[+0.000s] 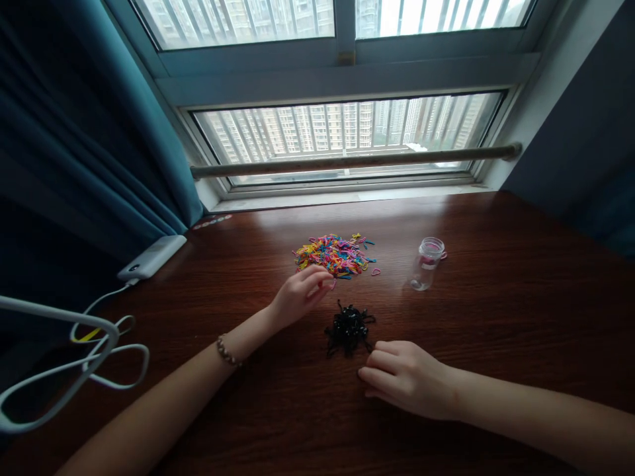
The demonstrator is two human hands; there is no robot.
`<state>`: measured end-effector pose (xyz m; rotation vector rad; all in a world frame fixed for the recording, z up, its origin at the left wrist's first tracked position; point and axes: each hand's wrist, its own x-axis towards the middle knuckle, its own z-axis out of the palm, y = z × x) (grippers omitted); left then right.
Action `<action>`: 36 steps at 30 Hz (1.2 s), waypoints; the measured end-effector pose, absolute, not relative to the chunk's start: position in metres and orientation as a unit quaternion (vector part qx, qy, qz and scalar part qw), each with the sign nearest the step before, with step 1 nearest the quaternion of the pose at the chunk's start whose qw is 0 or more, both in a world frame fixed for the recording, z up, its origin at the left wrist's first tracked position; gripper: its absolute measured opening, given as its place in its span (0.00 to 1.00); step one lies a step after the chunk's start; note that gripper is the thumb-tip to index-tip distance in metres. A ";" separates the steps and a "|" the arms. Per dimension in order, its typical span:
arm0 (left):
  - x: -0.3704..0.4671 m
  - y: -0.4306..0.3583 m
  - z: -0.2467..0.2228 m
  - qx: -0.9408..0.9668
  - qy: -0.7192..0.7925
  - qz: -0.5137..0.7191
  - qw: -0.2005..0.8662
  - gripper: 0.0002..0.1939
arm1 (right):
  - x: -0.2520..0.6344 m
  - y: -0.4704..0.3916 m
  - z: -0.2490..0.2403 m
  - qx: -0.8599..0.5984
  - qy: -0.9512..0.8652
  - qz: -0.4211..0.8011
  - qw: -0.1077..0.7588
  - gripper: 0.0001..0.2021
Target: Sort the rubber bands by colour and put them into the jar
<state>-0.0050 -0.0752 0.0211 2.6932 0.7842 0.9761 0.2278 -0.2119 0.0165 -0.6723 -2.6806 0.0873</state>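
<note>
My left hand (301, 292) is at the near edge of a pile of small multicoloured rubber bands (342, 256). Its fingers are pinched, with a pink rubber band (334, 284) at the tips. A smaller heap of black rubber bands (349, 328) lies nearer to me, between my two hands. Just to the right of that heap, my right hand (409, 378) rests low over the table with its fingers curled together. Whatever may be between those fingertips is hidden.
A clear plastic jar (425, 266) without a lid stands at the right, with something pink behind it. One loose pink band (376, 272) lies beside the coloured pile. At the left are a white power bank (153, 256) and a looped white cable (94, 354). A window bar (347, 162) crosses beyond the table.
</note>
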 end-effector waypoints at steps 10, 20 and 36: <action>-0.012 -0.109 0.028 0.940 0.260 0.064 0.213 0.49 | 0.217 -0.187 0.012 -0.341 -0.906 0.099 0.230 0.07; 0.008 -0.110 0.022 0.938 0.229 0.119 0.232 0.19 | 0.217 -0.163 0.019 -0.376 -0.870 0.185 0.259 0.14; 0.009 -0.123 0.008 0.944 0.234 0.193 0.128 0.20 | 0.222 -0.165 0.010 -0.390 -0.821 0.202 0.364 0.07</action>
